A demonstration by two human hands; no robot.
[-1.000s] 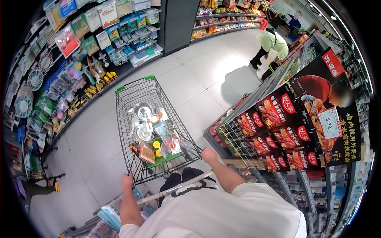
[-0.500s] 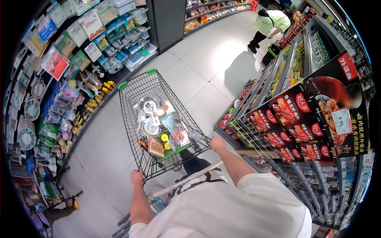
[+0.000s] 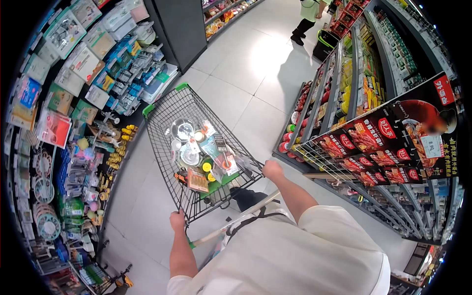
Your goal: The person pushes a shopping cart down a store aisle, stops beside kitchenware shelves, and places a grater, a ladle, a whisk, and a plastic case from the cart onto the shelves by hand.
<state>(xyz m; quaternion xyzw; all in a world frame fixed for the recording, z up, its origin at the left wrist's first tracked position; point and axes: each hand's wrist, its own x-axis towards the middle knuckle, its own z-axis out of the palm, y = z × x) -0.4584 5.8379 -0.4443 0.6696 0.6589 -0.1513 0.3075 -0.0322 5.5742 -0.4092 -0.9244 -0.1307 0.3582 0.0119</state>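
- My left hand (image 3: 177,221) and right hand (image 3: 273,170) stay curled around the cart (image 3: 164,100) at its near corners.
- The far person (image 3: 309,14) has lost their head from view.

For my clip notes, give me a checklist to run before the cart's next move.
1. Left hand gripping the cart's near left corner: ok.
2. Right hand gripping the near right corner: ok.
3. Goods contained within the cart's walls: ok.
4. Straight way ahead clear: not ok, the cart's front points toward the left-hand shelving.
5. Right hand's clearance from the right-hand shelving: cannot tell, depth is unclear.
6. Person ahead out of the cart's line: ok, standing off to the right.
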